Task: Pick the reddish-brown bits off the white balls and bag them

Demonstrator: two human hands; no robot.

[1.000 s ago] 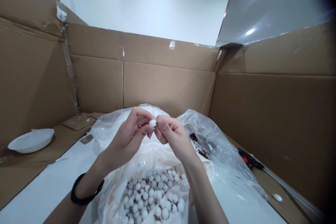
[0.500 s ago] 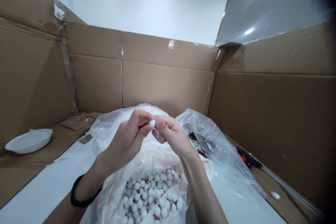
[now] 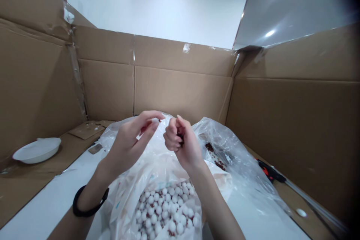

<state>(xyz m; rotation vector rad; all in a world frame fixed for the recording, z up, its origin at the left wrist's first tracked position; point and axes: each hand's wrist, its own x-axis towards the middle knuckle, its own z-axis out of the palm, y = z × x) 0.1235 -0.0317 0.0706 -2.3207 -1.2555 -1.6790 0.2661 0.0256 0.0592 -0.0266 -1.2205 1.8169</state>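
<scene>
My left hand (image 3: 125, 146), with a black band (image 3: 88, 210) on its wrist, is raised over the plastic bags, thumb and fingertips curved together. A small white ball, mostly hidden, seems to sit between them, with a dark red bit at the fingertips. To its right and apart from it, my right hand (image 3: 184, 142) is curled into a loose fist, palm towards me. Something dark shows inside the curled fingers, too covered to name. Below both hands, an opened white plastic bag (image 3: 126, 195) holds many small white balls (image 3: 165, 207) with reddish-brown bits among them.
A clear plastic bag (image 3: 242, 168) with dark red bits (image 3: 219, 163) lies at right. A white dish (image 3: 38, 152) rests on cardboard at left. A black-and-red tool (image 3: 271, 172) with a long metal rod and a white round piece (image 3: 301, 213) lie right. Cardboard walls (image 3: 180, 92) surround the white table.
My hands have come apart; before, their fingertips met around a white ball. My right hand has turned palm towards me and curled. The view has shifted slightly.
</scene>
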